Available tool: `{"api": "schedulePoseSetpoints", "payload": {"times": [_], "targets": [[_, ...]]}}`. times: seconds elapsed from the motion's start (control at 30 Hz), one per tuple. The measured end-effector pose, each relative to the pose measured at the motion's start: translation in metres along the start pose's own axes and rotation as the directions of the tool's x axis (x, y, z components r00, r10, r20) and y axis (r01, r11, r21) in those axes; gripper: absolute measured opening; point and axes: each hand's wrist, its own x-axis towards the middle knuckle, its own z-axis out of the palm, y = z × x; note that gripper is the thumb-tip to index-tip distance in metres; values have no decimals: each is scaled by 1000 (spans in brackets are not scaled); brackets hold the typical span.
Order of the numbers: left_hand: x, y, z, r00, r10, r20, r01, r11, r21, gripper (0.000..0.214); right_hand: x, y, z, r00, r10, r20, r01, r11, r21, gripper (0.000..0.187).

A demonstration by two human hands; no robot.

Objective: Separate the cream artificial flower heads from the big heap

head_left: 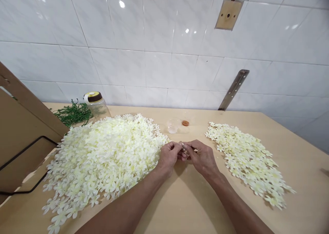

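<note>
My left hand (170,156) and my right hand (200,156) meet over the middle of the wooden table (190,199). Both pinch a small white artificial flower (184,145) between their fingertips. A big heap of cream-white fabric flowers (108,155) lies just left of my left hand. A thinner spread of the same flowers (246,158) lies to the right of my right hand.
A cardboard box (20,134) with a black wire across it stands at the left edge. Green plastic stems (73,113) and a clear jar with a brown lid (96,103) sit at the back left. A small brown disc (185,123) lies near the white tiled wall (164,38).
</note>
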Motion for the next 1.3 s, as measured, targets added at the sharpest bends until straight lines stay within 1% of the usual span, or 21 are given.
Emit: {"api": "schedulePoseSetpoints", "payload": {"times": [0.07, 0.2, 0.27, 0.4, 0.6, 0.77, 0.87, 0.97, 1.1, 1.3], "targets": [[0, 1, 0, 1000, -5, 0, 5, 1000, 3, 33, -1, 1, 1, 999, 32, 0, -32, 999, 38, 27], [0, 1, 1, 1000, -10, 7, 10, 1000, -4, 31, -2, 5, 3, 975, 219, 26, -220, 957, 190, 35], [0, 1, 0, 1000, -10, 16, 10, 1000, -6, 32, -1, 5, 1, 967, 250, 43, -254, 945, 208, 36], [0, 1, 0, 1000, -6, 24, 6, 1000, -3, 35, 0, 3, -4, 965, 258, 50, -263, 950, 167, 35], [-1, 4, 0, 999, 0, 45, -1, 1000, 15, 34, 1, 0, -8, 973, 228, 31, -229, 970, 75, 38], [-1, 3, -2, 999, -12, 52, 11, 1000, 21, 30, 1, -1, -9, 967, 244, 76, -251, 961, 114, 40], [0, 2, -3, 999, -7, 54, 5, 1000, 24, 31, 1, 0, -9, 962, 259, 89, -268, 957, 107, 41], [-1, 1, -2, 998, 4, 59, -7, 998, 54, 33, 1, 1, -9, 964, 260, 65, -263, 964, 46, 41], [-2, 0, 0, 998, 35, 51, -41, 992, 123, 34, 1, 0, -9, 978, 208, 33, -206, 978, -34, 44], [-2, 0, 1, 999, 30, 28, -33, 993, 113, 30, 3, 5, -9, 948, 304, 90, -311, 947, 82, 42]]}}
